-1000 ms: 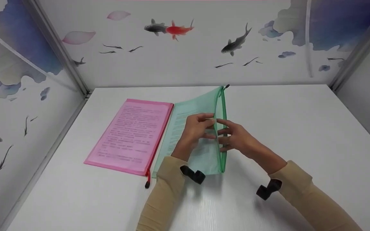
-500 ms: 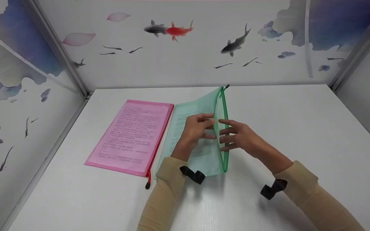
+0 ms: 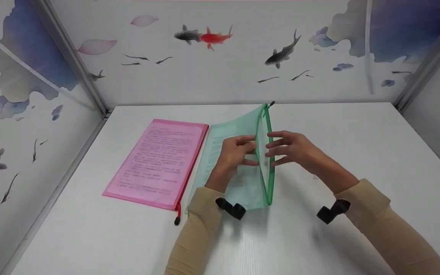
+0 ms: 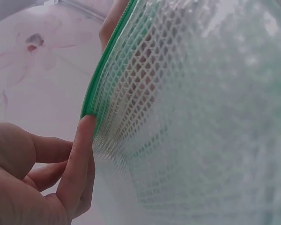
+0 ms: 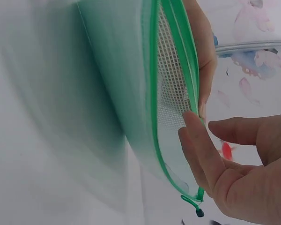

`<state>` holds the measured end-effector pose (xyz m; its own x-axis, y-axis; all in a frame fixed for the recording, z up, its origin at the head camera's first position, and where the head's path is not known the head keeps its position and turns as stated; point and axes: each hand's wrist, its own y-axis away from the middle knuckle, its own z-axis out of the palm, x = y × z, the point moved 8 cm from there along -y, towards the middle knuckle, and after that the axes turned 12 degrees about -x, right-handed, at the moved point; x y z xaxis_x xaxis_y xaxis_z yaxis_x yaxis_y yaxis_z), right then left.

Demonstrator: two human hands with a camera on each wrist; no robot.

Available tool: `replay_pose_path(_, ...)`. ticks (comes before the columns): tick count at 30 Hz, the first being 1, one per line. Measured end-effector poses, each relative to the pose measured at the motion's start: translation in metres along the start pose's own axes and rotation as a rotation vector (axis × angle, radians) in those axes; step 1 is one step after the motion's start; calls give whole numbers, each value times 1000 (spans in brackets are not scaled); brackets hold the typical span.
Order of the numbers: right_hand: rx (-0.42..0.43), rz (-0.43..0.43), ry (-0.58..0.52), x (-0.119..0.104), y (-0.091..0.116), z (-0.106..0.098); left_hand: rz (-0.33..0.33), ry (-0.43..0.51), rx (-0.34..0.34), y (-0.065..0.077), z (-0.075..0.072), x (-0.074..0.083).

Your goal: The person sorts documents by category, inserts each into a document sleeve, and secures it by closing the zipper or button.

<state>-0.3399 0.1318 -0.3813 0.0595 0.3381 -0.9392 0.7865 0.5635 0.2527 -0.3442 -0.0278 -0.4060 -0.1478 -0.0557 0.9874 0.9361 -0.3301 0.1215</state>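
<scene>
A green translucent mesh zip pouch (image 3: 239,126), with a printed sheet visible through it, has its right side raised and its zipper mouth parted. My left hand (image 3: 229,156) pinches the near lip of that mouth, with the index fingertip on the green zipper (image 4: 86,103) in the left wrist view. At the right edge of the mouth is my right hand (image 3: 296,151), its fingers spread and reaching over the zipper band. In the right wrist view, two fingers of the right hand (image 5: 243,168) overlap the opening, while the thumb stays apart from them.
A pink zip pouch (image 3: 155,164) holding a printed page lies flat to the left, its red zipper pull (image 3: 177,219) hanging toward the front. White panels with painted fish (image 3: 214,38) enclose the back and sides of the white table (image 3: 357,152).
The right hand has shifted right and slightly away from me, its fingers moving toward the mouth's right edge. The mouth has widened. My left hand keeps its hold almost in place.
</scene>
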Motion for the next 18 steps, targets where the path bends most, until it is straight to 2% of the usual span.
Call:
replay_pose_path(8,43,7,109,-28,-11,-18,10,9,-5,-1,2,1)
replay_pose_path(13,130,2,189,-41,-23,-34,6,7,-16,-1,1,1)
replay_pose_path(18,207,-50,280,-53,-37,-49,4,8,-14,-1,1,0)
